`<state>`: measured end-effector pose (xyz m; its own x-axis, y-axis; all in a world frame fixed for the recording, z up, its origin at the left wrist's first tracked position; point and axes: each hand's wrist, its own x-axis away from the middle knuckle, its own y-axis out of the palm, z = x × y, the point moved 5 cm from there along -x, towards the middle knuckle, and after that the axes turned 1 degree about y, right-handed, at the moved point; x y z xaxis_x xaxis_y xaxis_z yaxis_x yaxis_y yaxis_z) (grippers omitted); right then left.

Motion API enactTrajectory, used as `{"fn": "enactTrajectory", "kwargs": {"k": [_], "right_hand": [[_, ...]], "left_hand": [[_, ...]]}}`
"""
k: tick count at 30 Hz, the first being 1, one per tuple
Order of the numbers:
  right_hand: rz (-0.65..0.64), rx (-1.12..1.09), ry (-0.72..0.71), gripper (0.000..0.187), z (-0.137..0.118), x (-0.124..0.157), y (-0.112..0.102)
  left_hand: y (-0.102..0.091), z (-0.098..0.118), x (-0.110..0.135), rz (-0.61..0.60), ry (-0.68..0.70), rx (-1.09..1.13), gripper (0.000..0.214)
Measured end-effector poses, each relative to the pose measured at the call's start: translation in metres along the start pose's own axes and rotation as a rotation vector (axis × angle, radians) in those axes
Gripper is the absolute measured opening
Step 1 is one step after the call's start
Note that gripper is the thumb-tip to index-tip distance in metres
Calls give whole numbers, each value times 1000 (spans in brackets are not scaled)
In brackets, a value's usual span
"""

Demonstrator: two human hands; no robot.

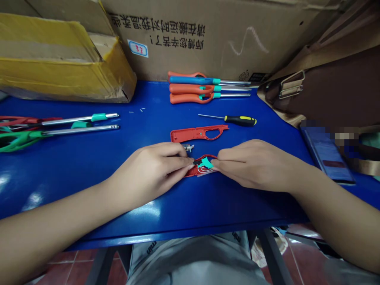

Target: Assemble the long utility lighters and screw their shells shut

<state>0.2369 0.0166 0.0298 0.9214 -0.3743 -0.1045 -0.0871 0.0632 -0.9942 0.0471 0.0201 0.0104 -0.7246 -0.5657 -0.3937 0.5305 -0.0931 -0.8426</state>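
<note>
An opened red lighter shell half [192,171] lies on the blue table between my hands. In it sit a teal trigger [207,162], a small black part [197,162] and thin white wires. My left hand [160,166] is closed in a pinch at the shell's left part, its fingertips at the black part. From the other side, my right hand [255,166] pinches the shell's right end beside the trigger; its fingers cover that end. Just beyond my left fingers lies a small clear and metal piece [188,148], partly hidden. The matching red shell half [187,135] rests farther back.
A black and yellow screwdriver [240,120] lies behind my right hand. Several long lighters [191,89] are lined up against the cardboard box [219,39]. Partly assembled lighters [80,128] lie at left, near tiny pins [141,110]. A blue flat case [326,154] is at right.
</note>
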Motion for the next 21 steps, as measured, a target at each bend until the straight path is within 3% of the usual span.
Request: {"fn": "enactTrajectory", "kwargs": {"k": [7,21], "right_hand": [[60,34,32,35,2,2,5],[53,-157,101,31,6,2,4]], "left_hand": [[-1,-1,0,11,9,-4,24],[3,-1,4,9,57,-33,21]]}}
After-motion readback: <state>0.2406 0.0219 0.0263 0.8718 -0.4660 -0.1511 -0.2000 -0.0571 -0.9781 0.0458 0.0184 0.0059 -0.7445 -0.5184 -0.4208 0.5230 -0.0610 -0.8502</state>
